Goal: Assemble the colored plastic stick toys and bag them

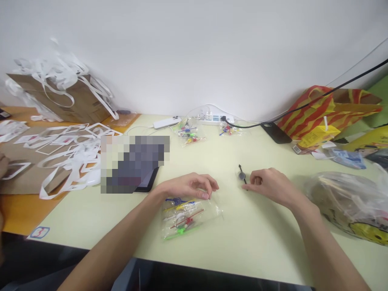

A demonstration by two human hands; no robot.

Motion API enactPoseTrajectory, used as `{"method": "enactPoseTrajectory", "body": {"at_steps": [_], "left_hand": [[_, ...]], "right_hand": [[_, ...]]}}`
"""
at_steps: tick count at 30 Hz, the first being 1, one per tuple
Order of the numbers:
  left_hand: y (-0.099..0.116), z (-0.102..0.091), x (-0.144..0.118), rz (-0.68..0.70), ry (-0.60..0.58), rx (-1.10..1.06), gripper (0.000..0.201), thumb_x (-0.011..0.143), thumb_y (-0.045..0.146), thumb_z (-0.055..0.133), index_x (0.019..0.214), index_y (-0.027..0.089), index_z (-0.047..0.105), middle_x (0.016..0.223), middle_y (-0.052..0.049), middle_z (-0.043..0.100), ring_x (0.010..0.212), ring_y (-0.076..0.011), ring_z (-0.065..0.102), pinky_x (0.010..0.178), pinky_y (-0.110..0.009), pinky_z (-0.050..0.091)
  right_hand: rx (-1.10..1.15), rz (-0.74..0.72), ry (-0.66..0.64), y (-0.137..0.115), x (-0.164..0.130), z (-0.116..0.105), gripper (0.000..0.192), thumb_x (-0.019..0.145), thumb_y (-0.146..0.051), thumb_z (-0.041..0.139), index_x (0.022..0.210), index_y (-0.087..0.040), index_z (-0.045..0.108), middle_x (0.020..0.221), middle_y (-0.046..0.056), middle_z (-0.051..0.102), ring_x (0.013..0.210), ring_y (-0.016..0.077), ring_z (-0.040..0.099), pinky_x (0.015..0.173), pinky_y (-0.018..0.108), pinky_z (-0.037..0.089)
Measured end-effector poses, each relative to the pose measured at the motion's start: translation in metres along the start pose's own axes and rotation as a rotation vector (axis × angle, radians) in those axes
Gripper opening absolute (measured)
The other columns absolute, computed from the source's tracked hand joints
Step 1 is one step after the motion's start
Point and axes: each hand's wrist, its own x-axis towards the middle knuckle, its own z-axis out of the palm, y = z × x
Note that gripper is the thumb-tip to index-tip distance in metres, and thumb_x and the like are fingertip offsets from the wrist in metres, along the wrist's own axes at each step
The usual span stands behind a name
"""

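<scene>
My left hand [194,186] is over the top edge of a clear plastic bag [216,210], thumb and forefinger pinched together at the film. Inside the bag lie several small arrow spinners in blue, yellow, white, red and green. To the right, my right hand [271,186] has its fingers curled and its thumb at the lower end of a black arrow spinner [241,176] with a round disc in its middle. The spinner's arrowhead points away from me. Its lower end is partly hidden by the thumb.
Two more spinner bags [190,133] [230,129] lie near a white power strip [212,117] and a white phone [166,122]. A blurred tablet [148,182] is at left, beside white straps [81,153]. A plastic bag [348,194] and a drink carton [318,137] stand right.
</scene>
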Motion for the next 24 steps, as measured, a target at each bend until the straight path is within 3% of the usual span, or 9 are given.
{"method": "enactPoseTrajectory", "body": {"at_steps": [5, 10, 14, 19, 21, 24], "left_hand": [[0.0, 0.0, 0.0, -0.005, 0.002, 0.007, 0.024, 0.087, 0.043, 0.073, 0.09, 0.019, 0.072, 0.129, -0.012, 0.061, 0.121, -0.0247, 0.057, 0.102, -0.038, 0.045], [0.001, 0.0, -0.001, -0.004, -0.007, -0.003, 0.021, 0.088, 0.04, 0.073, 0.091, 0.019, 0.071, 0.13, -0.012, 0.06, 0.122, -0.0249, 0.057, 0.101, -0.038, 0.045], [0.0, -0.001, -0.001, 0.001, -0.005, -0.014, 0.02, 0.089, 0.038, 0.072, 0.091, 0.018, 0.071, 0.129, -0.012, 0.06, 0.123, -0.0247, 0.056, 0.101, -0.037, 0.045], [0.0, -0.001, 0.0, 0.012, -0.007, -0.017, 0.02, 0.089, 0.038, 0.073, 0.091, 0.018, 0.071, 0.128, -0.012, 0.06, 0.123, -0.0249, 0.056, 0.102, -0.037, 0.045], [0.0, -0.001, 0.0, 0.013, -0.005, -0.017, 0.02, 0.089, 0.038, 0.072, 0.091, 0.018, 0.071, 0.128, -0.012, 0.06, 0.123, -0.0248, 0.056, 0.101, -0.036, 0.045], [0.0, -0.001, 0.0, 0.018, -0.009, -0.019, 0.018, 0.09, 0.036, 0.071, 0.09, 0.018, 0.071, 0.128, -0.013, 0.06, 0.123, -0.0244, 0.056, 0.101, -0.036, 0.044]], "right_hand": [[0.085, -0.008, -0.103, -0.006, 0.001, 0.004, 0.022, 0.085, -0.037, 0.06, 0.068, -0.023, 0.063, 0.068, 0.001, 0.068, 0.062, 0.0178, 0.061, 0.054, 0.027, 0.039], [0.102, 0.004, -0.123, -0.002, 0.002, 0.007, 0.014, 0.079, -0.023, 0.056, 0.07, -0.022, 0.065, 0.071, 0.002, 0.069, 0.064, 0.018, 0.063, 0.056, 0.027, 0.041], [0.218, -0.002, 0.031, 0.0, 0.004, 0.001, 0.014, 0.084, -0.028, 0.058, 0.077, -0.021, 0.067, 0.072, 0.002, 0.069, 0.064, 0.0175, 0.061, 0.058, 0.028, 0.043], [0.702, -0.072, 0.284, 0.004, -0.005, -0.02, 0.025, 0.091, -0.045, 0.063, 0.089, -0.019, 0.065, 0.075, 0.005, 0.067, 0.058, 0.0148, 0.055, 0.053, 0.028, 0.042], [0.768, -0.133, 0.23, 0.004, -0.009, -0.023, 0.026, 0.089, -0.045, 0.068, 0.088, -0.02, 0.068, 0.073, 0.004, 0.065, 0.057, 0.0141, 0.052, 0.052, 0.028, 0.041], [0.722, -0.206, 0.029, -0.004, -0.008, -0.018, 0.024, 0.09, -0.044, 0.069, 0.086, -0.02, 0.072, 0.073, 0.004, 0.064, 0.061, 0.0146, 0.051, 0.056, 0.029, 0.042]]}}
